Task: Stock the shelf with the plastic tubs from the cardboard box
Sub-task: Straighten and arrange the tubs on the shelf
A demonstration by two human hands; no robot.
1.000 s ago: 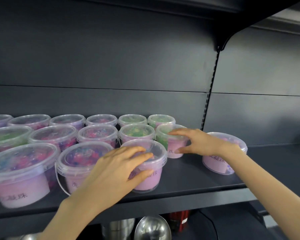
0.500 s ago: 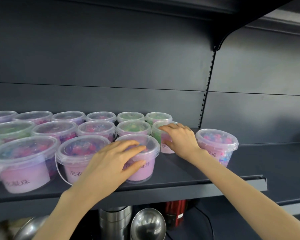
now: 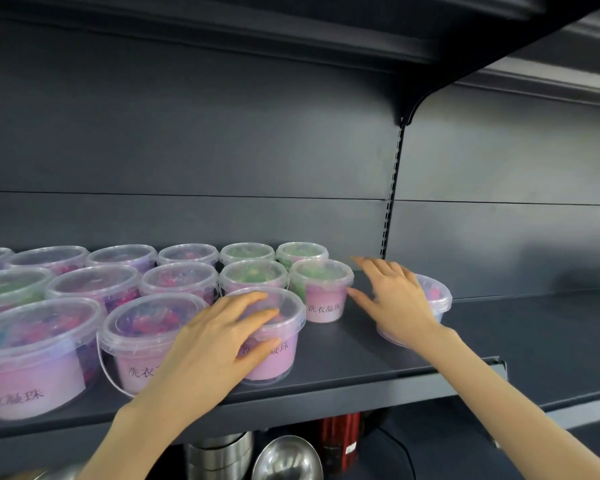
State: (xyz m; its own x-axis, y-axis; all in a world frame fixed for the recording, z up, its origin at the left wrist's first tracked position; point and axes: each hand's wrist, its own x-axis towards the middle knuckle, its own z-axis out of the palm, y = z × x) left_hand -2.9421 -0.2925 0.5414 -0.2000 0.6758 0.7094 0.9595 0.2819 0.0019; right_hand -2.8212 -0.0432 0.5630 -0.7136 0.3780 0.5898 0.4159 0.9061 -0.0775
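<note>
Right hand (image 3: 395, 299), fingers spread and empty, hovers in front of a lone tub (image 3: 439, 296) set apart near the shelf's (image 3: 343, 351) right end. I would cup that tub and slide it left against the green-filled tub (image 3: 321, 289), keeping it upright. Left hand (image 3: 236, 337) rests spread on the front-edge tub's (image 3: 278, 362) lid; all the tubs are clear, lidded and pink-labelled.
</note>
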